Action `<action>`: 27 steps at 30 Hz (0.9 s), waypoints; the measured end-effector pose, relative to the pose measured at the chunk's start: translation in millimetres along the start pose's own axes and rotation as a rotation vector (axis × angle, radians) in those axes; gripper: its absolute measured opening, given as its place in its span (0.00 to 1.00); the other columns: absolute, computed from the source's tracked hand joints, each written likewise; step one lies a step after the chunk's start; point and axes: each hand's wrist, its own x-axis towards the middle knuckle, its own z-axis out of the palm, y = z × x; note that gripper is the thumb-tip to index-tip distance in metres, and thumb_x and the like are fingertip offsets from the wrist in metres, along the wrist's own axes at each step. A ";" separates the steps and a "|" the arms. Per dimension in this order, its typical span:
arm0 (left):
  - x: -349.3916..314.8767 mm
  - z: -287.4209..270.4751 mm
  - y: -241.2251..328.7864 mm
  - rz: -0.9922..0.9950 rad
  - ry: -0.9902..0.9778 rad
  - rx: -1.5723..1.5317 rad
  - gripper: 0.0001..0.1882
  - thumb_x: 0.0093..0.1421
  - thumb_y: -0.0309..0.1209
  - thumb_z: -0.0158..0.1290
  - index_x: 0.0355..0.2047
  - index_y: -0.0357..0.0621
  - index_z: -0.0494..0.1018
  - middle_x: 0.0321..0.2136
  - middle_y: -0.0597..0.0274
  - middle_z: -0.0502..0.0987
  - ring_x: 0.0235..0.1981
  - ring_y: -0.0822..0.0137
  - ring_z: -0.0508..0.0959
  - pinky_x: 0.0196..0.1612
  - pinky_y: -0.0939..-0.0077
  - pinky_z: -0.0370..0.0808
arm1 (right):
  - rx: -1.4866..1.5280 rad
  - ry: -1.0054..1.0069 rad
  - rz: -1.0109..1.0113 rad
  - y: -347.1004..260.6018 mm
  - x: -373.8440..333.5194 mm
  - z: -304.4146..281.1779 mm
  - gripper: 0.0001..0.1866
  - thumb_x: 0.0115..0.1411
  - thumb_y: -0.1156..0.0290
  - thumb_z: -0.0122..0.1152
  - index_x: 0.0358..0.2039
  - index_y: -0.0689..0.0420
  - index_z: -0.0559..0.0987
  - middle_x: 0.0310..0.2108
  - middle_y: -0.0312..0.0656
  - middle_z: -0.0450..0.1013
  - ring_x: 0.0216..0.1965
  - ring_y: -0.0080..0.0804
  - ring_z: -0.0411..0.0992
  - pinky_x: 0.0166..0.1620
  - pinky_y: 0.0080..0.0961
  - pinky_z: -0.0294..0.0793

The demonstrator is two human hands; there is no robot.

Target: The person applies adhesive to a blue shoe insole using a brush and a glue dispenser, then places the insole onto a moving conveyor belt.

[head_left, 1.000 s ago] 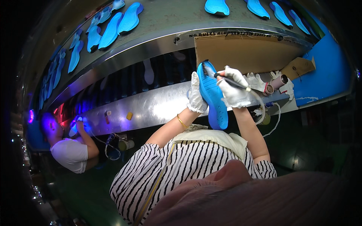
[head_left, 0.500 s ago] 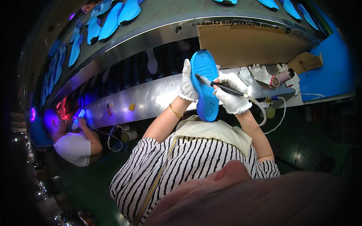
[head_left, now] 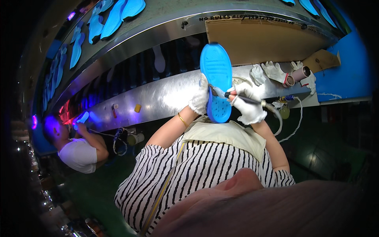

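Observation:
A bright blue shoe sole (head_left: pixel 216 65) is held upright in front of my chest, its hollow inner face toward me. My left hand (head_left: pixel 200 96), in a white glove, grips the sole's left edge near the middle. My right hand (head_left: pixel 248 106), gloved with bare fingertips showing, is closed on a glue brush (head_left: pixel 244 98) with a black handle and a hose at its rear end. The pale bristles touch or hover at the sole's waist, near its left rim; which of the two I cannot tell.
Behind the sole runs a metal bench (head_left: pixel 158 93), with a cardboard sheet (head_left: pixel 268 41) standing at its back. White gloves (head_left: pixel 273 72) and thread spools (head_left: pixel 301 74) lie at right. More blue soles (head_left: pixel 114 21) rest on the conveyor (head_left: pixel 169 12). A co-worker (head_left: pixel 79 152) sits at left.
The brush tip has moved down the sole from its upper left rim to the waist. My left hand sits slightly lower along the edge, and soles on the conveyor have shifted.

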 end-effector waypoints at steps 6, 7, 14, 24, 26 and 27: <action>31.5 18.5 26.3 0.234 -0.230 -0.277 0.58 0.42 0.78 0.35 0.57 0.38 0.59 0.49 0.48 0.70 0.48 0.52 0.73 0.55 0.55 0.70 | -0.134 0.119 -0.285 -0.9 21.3 10.0 0.08 0.50 0.81 0.64 0.30 0.61 0.75 0.28 0.38 0.73 0.30 0.22 0.72 0.35 0.18 0.73; 37.5 13.9 26.1 0.237 -0.327 -0.331 0.59 0.41 0.79 0.35 0.57 0.38 0.59 0.49 0.48 0.70 0.48 0.52 0.72 0.56 0.55 0.68 | -0.247 0.094 -0.444 -9.5 22.9 13.4 0.08 0.48 0.82 0.65 0.30 0.61 0.75 0.28 0.39 0.73 0.31 0.23 0.73 0.35 0.19 0.73; 33.4 37.1 57.3 0.430 -0.403 -0.509 0.63 0.36 0.79 0.40 0.57 0.34 0.58 0.51 0.48 0.70 0.47 0.52 0.74 0.61 0.52 0.62 | -0.022 0.094 -0.225 -14.8 19.0 6.6 0.06 0.52 0.82 0.62 0.29 0.60 0.74 0.32 0.40 0.74 0.33 0.22 0.72 0.38 0.22 0.72; 33.5 27.3 83.0 0.381 -0.473 -0.150 0.65 0.30 0.77 0.48 0.58 0.37 0.58 0.52 0.46 0.68 0.50 0.51 0.73 0.54 0.54 0.72 | 0.162 0.011 -0.099 -13.4 23.2 -0.8 0.08 0.53 0.83 0.61 0.33 0.61 0.72 0.37 0.43 0.74 0.33 0.24 0.74 0.40 0.20 0.74; 30.1 24.3 90.7 0.381 -0.446 0.108 0.64 0.32 0.77 0.46 0.60 0.40 0.56 0.54 0.46 0.66 0.52 0.49 0.72 0.55 0.54 0.71 | 0.027 -0.065 -0.065 -22.7 23.9 -1.5 0.08 0.51 0.83 0.61 0.32 0.62 0.73 0.36 0.43 0.74 0.34 0.25 0.74 0.41 0.21 0.74; 28.3 25.8 92.3 0.373 -0.428 0.161 0.64 0.33 0.76 0.46 0.60 0.39 0.55 0.54 0.44 0.66 0.53 0.48 0.71 0.53 0.55 0.73 | 0.032 -0.105 -0.006 -27.6 24.2 -0.5 0.07 0.50 0.82 0.60 0.30 0.62 0.74 0.36 0.43 0.74 0.35 0.25 0.74 0.41 0.22 0.74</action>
